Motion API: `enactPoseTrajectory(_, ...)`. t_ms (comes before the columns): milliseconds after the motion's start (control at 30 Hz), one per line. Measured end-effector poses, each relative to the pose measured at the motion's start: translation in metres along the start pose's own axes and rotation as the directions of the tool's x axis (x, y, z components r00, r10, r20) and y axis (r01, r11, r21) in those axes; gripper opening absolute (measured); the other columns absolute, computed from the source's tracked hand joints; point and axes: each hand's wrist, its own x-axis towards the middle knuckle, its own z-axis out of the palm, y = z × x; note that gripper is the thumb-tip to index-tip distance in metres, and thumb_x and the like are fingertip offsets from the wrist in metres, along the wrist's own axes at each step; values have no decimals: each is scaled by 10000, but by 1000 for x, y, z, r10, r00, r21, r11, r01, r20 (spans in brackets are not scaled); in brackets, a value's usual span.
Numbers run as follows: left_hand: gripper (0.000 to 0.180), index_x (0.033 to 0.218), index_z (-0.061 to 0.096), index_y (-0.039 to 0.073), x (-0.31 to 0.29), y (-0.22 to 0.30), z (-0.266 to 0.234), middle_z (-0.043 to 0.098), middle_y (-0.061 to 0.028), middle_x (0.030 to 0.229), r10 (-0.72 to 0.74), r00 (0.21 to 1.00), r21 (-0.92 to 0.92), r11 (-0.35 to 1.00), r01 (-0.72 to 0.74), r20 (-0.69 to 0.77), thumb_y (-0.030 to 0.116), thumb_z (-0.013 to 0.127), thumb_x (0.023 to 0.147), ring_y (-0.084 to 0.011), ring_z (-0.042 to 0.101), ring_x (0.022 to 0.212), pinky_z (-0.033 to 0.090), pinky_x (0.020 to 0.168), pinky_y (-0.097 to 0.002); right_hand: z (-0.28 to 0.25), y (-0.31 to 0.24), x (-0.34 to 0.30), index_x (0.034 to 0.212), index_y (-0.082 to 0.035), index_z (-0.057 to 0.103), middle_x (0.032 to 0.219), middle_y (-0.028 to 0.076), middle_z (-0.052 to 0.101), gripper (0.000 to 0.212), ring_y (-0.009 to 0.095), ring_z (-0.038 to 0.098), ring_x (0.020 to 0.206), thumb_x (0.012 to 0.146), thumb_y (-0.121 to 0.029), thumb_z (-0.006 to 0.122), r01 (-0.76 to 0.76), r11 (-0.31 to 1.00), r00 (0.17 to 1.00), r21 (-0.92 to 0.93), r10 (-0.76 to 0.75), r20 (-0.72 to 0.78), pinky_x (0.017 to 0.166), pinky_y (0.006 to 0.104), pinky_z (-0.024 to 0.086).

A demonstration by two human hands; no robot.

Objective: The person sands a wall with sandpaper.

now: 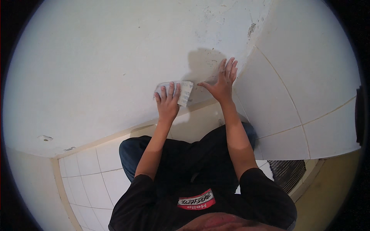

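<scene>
My left hand (168,107) lies over a sheet of sandpaper (187,91), its fingers pressing the sheet against the white wall (115,50). The sheet's pale back, with faint printing, shows to the right of the fingers; its working face is hidden. Further right, my right hand (222,87) is open, with the thumb stretched out to the left and the fingers pointing up. It holds nothing and is at the wall, close to the corner with the tiled surface. Whitish dust coats the fingertips of both hands.
Large white tiles (304,84) border the wall on the right. Chipped, rough patches (251,30) mark the wall near that corner. A small fitting (45,138) sticks out low at the left. Floor tiles (89,161) and a dark ribbed mat (287,173) lie around my bent legs.
</scene>
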Motion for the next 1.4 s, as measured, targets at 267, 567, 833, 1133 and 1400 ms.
enactPoseTrajectory(267, 673, 1515, 459, 254, -8, 22, -2, 432, 1, 1570, 79, 979, -94, 994, -62, 188, 67, 511, 871, -305, 473, 1351, 334, 1100, -604, 2, 7, -4, 1605, -45, 140, 1648, 288, 34, 1340, 504, 15, 1513, 650, -782, 724, 13, 1000, 1000, -15, -14, -27, 1168, 670, 94)
enactPoseTrajectory(567, 594, 1494, 487, 132, 15, -11, -21, 390, -206, 1567, -56, 997, -92, 994, 52, -45, 158, 534, 903, -481, 240, 1471, 70, 1177, -648, -1, 3, -2, 1606, -59, 147, 1652, 280, 25, 1340, 494, 9, 1517, 641, -783, 730, -9, 1000, 1000, 12, 9, -10, 1177, 664, 80)
enactPoseTrajectory(833, 618, 1484, 491, 102, 11, -5, -15, 357, -215, 1584, -94, 991, -95, 992, 85, -95, 133, 572, 872, -501, 265, 1455, 112, 1153, -690, 0, 1, -1, 1601, -43, 150, 1652, 285, 14, 1348, 492, 1, 1519, 632, -767, 746, 1, 1000, 1000, 2, -1, -14, 1181, 657, 64)
enactPoseTrajectory(1133, 674, 1506, 478, 257, -8, 25, -3, 454, -25, 1556, 32, 986, -114, 993, -14, 162, 58, 525, 864, -316, 470, 1353, 265, 1137, -595, 2, 4, -3, 1602, -44, 148, 1651, 288, 24, 1337, 492, -5, 1519, 645, -767, 740, 6, 1000, 1000, 16, -6, -22, 1179, 659, 64)
enactPoseTrajectory(1400, 601, 1507, 472, 142, 13, -15, -15, 305, -202, 1617, -12, 999, 10, 1000, 13, -35, 170, 536, 910, -438, 163, 1518, 64, 1183, -648, 1, 1, -2, 1606, -54, 133, 1654, 275, 12, 1348, 490, -2, 1518, 640, -768, 742, 3, 1000, 1000, -4, -3, -7, 1176, 665, 79)
